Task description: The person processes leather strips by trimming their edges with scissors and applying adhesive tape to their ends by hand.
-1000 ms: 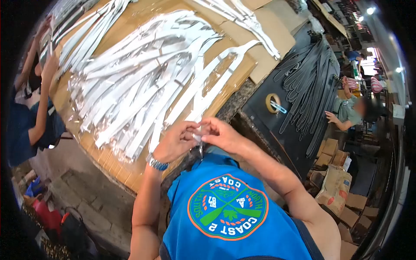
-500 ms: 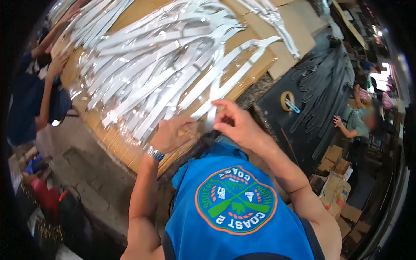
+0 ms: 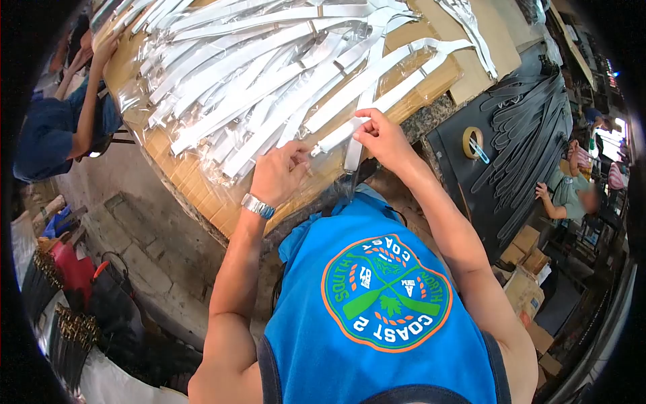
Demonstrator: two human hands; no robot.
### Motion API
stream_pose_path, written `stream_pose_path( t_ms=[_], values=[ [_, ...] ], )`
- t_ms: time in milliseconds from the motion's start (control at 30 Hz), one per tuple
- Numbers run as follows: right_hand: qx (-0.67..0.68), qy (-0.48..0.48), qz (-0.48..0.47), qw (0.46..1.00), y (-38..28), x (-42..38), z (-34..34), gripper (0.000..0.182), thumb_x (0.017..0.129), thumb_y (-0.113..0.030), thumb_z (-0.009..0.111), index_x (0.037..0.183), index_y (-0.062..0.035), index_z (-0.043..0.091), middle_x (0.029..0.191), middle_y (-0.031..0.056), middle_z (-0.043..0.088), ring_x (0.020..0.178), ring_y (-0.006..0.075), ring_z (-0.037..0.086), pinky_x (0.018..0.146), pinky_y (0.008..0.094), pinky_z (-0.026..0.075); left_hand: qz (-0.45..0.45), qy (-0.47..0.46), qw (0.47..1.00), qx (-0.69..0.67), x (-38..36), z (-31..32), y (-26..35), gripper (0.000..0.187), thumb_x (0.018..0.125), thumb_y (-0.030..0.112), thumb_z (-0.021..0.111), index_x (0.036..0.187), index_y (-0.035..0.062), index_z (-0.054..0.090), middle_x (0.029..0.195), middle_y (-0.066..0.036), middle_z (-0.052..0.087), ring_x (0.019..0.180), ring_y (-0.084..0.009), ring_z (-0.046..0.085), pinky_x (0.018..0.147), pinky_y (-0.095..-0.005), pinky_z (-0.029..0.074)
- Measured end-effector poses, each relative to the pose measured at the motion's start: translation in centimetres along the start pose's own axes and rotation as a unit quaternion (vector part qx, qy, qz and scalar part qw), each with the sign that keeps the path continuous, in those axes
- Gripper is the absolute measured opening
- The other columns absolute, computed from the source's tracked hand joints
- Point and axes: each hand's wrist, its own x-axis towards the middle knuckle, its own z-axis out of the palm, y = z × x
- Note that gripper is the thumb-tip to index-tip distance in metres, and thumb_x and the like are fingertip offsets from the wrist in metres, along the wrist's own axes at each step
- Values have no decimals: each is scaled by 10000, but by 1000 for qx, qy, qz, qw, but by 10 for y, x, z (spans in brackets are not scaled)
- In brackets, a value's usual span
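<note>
White straps (image 3: 269, 87), several with metal slides, lie in clear plastic over the brown cardboard (image 3: 182, 182). My right hand (image 3: 387, 140) pinches one white strap (image 3: 340, 135) near its lower end, thumb and forefinger on its edge. Just left of that strap's clip, my left hand (image 3: 279, 174) has its fingers curled together; a bit of clear plastic seems to be at the fingertips, too small to make out. A second strap end (image 3: 352, 156) hangs down below my right hand, near the table's edge.
To the right, a dark surface holds black straps (image 3: 525, 135), a tape roll (image 3: 472, 143) and a light blue clip-like object (image 3: 480, 151). One person (image 3: 50, 141) stands at the far left, another (image 3: 568, 192) at the right. Cardboard boxes (image 3: 521, 246) sit below right.
The view has shifted, so the table appears further up and right. My right hand has closed onto the white strap's end. My left hand remains curled near the straps.
</note>
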Motion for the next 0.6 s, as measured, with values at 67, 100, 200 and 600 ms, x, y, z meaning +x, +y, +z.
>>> stream_pose_path(
  t_ms=[67, 100, 200, 600],
  values=[
    [3, -8, 2, 1000, 8, 7, 3, 385, 865, -100, 647, 1229, -34, 541, 851, 28, 614, 760, 116, 566, 700, 269, 465, 21, 18, 1000, 6, -1, 2, -4, 234, 808, 190, 682, 1011, 80, 642, 821, -68, 712, 734, -254, 686, 685, -381, 523],
    [5, -12, 2, 1000, 9, 8, 4, 382, 869, -85, 646, 1231, -33, 537, 852, 16, 604, 758, 91, 546, 691, 252, 453, 31, 27, 999, 10, -2, 3, -6, 234, 811, 190, 678, 1009, 71, 638, 813, -80, 710, 709, -263, 689, 662, -377, 535],
    [-19, 4, -6, 1000, 9, 9, 10, 375, 860, -93, 654, 1215, -41, 548, 865, 30, 619, 742, 114, 566, 675, 267, 468, 2, 32, 999, 23, -2, 4, -1, 224, 823, 208, 670, 999, 72, 641, 800, -97, 709, 732, -278, 684, 678, -392, 525],
    [-182, 46, -38, 982, 6, 12, 19, 453, 820, -195, 688, 1241, -91, 555, 783, 57, 652, 735, 232, 644, 683, 365, 501, -61, 33, 986, 153, -3, 19, 9, 178, 829, 275, 673, 864, 104, 640, 729, -116, 681, 699, -332, 665, 668, -453, 513]
  ],
)
